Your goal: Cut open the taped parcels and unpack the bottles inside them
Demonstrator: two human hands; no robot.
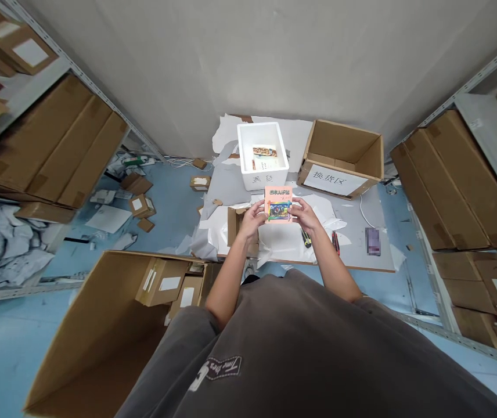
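A pink book (278, 195) with dark lettering and a colourful picture on its cover is held up over the table, cover facing me. My left hand (254, 218) grips its left edge, and my right hand (304, 215) closes on the right edge, thumb on the front. Below and behind my left hand stands a small open carton (233, 225), partly hidden by that hand. Beyond the book, a white foam box (265, 179) contains a few printed items (265, 152). Near my right forearm lie a yellow-and-black tool (306, 238) and a red-and-black tool (335, 242).
An open carton with a handwritten label (334, 180) stands at the table's back right. A pixelated purple object (373, 241) lies near the right end. A large open box (96, 325) with smaller cartons sits at my left. Shelves of cartons flank both sides; litter (108, 218) covers the left floor.
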